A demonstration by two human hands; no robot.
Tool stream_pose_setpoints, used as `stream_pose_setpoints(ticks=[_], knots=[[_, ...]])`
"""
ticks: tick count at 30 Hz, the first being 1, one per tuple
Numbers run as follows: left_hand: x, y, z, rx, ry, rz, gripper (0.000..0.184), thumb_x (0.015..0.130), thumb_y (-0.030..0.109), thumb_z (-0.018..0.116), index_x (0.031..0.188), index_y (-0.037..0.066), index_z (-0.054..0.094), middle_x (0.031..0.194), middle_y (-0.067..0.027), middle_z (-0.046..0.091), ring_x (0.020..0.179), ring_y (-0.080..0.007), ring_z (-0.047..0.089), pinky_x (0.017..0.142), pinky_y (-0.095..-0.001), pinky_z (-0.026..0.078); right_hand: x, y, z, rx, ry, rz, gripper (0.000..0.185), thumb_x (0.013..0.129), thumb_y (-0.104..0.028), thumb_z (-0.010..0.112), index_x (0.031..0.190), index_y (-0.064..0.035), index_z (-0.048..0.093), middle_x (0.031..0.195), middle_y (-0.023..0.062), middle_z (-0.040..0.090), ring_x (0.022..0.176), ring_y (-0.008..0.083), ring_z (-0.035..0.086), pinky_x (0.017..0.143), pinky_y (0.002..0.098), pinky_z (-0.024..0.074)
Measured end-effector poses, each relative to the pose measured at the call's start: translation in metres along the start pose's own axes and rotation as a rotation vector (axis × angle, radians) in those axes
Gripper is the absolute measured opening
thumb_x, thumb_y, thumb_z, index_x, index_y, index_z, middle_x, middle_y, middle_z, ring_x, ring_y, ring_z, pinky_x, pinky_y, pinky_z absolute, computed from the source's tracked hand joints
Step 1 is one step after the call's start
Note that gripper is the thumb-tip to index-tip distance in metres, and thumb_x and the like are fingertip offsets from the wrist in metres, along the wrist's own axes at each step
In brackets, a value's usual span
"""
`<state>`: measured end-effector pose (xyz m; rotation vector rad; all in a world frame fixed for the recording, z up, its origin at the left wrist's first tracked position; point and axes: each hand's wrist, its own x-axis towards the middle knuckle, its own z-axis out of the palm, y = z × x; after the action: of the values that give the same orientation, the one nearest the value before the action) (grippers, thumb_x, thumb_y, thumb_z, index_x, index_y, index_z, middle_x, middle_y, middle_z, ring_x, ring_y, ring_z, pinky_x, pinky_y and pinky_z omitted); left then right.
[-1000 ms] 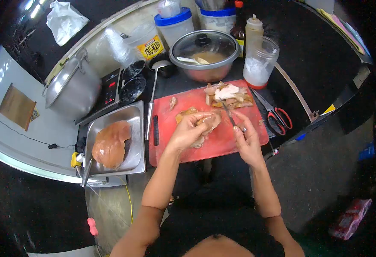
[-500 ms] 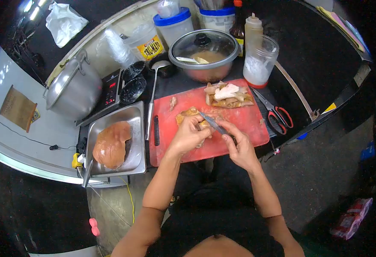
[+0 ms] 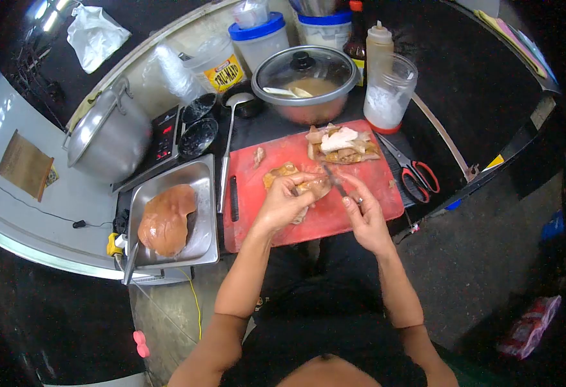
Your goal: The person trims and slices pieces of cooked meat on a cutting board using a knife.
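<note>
A red cutting board (image 3: 247, 226) lies in front of me. My left hand (image 3: 282, 203) is closed, pinching a brownish piece of meat (image 3: 318, 187) over the board's middle. My right hand (image 3: 368, 222) grips a small knife (image 3: 334, 179), its blade angled up and left beside that meat. The knife's handle is mostly hidden by my fingers. Against my left fingertips lies a yellowish, skin-like piece (image 3: 278, 173). Sliced pale and brown meat (image 3: 342, 148) is heaped at the board's far right. One small scrap (image 3: 258, 157) sits at the far left.
Left of the board, a steel tray (image 3: 207, 222) holds a large piece of raw meat (image 3: 167, 219). Scissors (image 3: 413, 171) lie to the right. Behind stand a lidded pot (image 3: 305, 84), a squeeze bottle (image 3: 379, 51) and a clear container (image 3: 389, 93). A ladle (image 3: 226, 155) lies beside the tray.
The knife has turned from lying slanted across the meat to a steeper angle, its blade now right of my left fingers. My right hand has moved slightly right; more of the held meat shows.
</note>
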<state>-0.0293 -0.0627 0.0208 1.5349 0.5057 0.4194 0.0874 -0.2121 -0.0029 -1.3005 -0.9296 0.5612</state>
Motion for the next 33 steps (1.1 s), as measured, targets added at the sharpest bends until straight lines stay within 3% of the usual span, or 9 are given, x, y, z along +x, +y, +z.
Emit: stream_pose_setpoints(ticks=[4, 8, 14, 19, 21, 24, 27, 29, 33], knots=[[0.001, -0.003, -0.001, -0.025, -0.019, 0.003, 0.013, 0.084, 0.01, 0.065, 0.096, 0.004, 0.066, 0.06, 0.005, 0.052, 0.042, -0.0012, 0.039, 0.037, -0.0201, 0.025, -0.002, -0.012, 0.004, -0.046, -0.104, 0.056, 0.039, 0.092, -0.002, 0.049, 0.13, -0.0016, 0.048, 0.126, 0.0107, 0.056, 0.111, 0.0207, 0.057, 0.093, 0.0325, 0.0442], [-0.001, 0.001, 0.001, -0.022, -0.016, 0.018, 0.006, 0.085, 0.009, 0.066, 0.088, 0.004, 0.066, 0.057, 0.0061, 0.051, 0.041, -0.001, 0.037, 0.037, -0.0203, 0.024, 0.001, 0.003, 0.006, -0.149, -0.095, -0.038, 0.036, 0.092, -0.002, 0.049, 0.128, -0.001, 0.05, 0.124, 0.011, 0.057, 0.11, 0.0188, 0.057, 0.091, 0.0315, 0.045], [-0.002, 0.0, 0.002, -0.052, 0.002, 0.019, 0.013, 0.085, 0.011, 0.067, 0.095, 0.003, 0.067, 0.058, 0.006, 0.051, 0.041, -0.001, 0.037, 0.036, -0.0206, 0.024, 0.006, 0.017, -0.006, -0.054, 0.032, -0.03, 0.034, 0.092, -0.003, 0.05, 0.126, -0.0004, 0.051, 0.12, 0.0109, 0.059, 0.11, 0.0175, 0.056, 0.093, 0.0294, 0.0434], [0.0, 0.001, 0.002, -0.061, -0.005, -0.008, 0.018, 0.085, 0.011, 0.066, 0.101, 0.003, 0.066, 0.066, 0.0036, 0.057, 0.048, -0.0021, 0.045, 0.039, -0.0189, 0.03, 0.004, -0.002, -0.008, -0.051, -0.073, 0.01, 0.041, 0.093, -0.004, 0.049, 0.134, -0.0037, 0.045, 0.095, 0.0046, 0.058, 0.086, 0.0111, 0.054, 0.078, 0.0247, 0.0432], [-0.002, 0.007, 0.002, -0.052, -0.004, -0.021, 0.018, 0.085, 0.011, 0.066, 0.101, 0.003, 0.066, 0.069, 0.0028, 0.059, 0.052, -0.0028, 0.047, 0.042, -0.0185, 0.033, 0.001, -0.009, -0.008, -0.01, -0.14, 0.104, 0.045, 0.093, -0.004, 0.049, 0.137, -0.0056, 0.041, 0.083, 0.0008, 0.052, 0.074, 0.0079, 0.046, 0.069, 0.0226, 0.0403], [-0.004, 0.01, 0.0, -0.051, -0.023, -0.055, 0.016, 0.085, 0.01, 0.066, 0.1, 0.004, 0.066, 0.071, 0.0024, 0.06, 0.056, -0.0038, 0.05, 0.045, -0.0188, 0.038, 0.0, -0.017, -0.004, 0.007, -0.169, 0.06, 0.049, 0.092, -0.003, 0.049, 0.14, -0.0077, 0.038, 0.076, -0.0024, 0.039, 0.066, 0.0069, 0.033, 0.061, 0.0219, 0.0327], [-0.005, 0.011, -0.003, -0.073, -0.063, -0.074, 0.016, 0.084, 0.01, 0.067, 0.099, 0.004, 0.066, 0.07, 0.0023, 0.06, 0.056, -0.0043, 0.051, 0.047, -0.0197, 0.039, 0.002, -0.015, -0.005, -0.043, -0.191, 0.066, 0.05, 0.092, -0.003, 0.049, 0.14, -0.0071, 0.038, 0.085, 0.0007, 0.052, 0.07, 0.007, 0.04, 0.066, 0.0227, 0.0383], [-0.005, 0.011, -0.002, -0.063, -0.062, -0.03, 0.016, 0.083, 0.009, 0.067, 0.098, 0.003, 0.067, 0.07, 0.0021, 0.059, 0.056, -0.0043, 0.051, 0.048, -0.0198, 0.04, 0.002, -0.015, -0.004, -0.043, -0.174, 0.029, 0.049, 0.092, -0.002, 0.049, 0.14, -0.006, 0.039, 0.1, 0.005, 0.058, 0.08, 0.0088, 0.049, 0.075, 0.0246, 0.0423], [-0.002, 0.005, 0.001, -0.06, -0.034, 0.047, 0.014, 0.083, 0.008, 0.068, 0.095, 0.001, 0.068, 0.071, 0.0013, 0.059, 0.057, -0.004, 0.05, 0.048, -0.0196, 0.038, 0.002, -0.012, 0.0, -0.053, -0.134, -0.01, 0.045, 0.091, -0.001, 0.049, 0.135, -0.0028, 0.043, 0.123, 0.0099, 0.057, 0.106, 0.0155, 0.054, 0.093, 0.0298, 0.0424]])
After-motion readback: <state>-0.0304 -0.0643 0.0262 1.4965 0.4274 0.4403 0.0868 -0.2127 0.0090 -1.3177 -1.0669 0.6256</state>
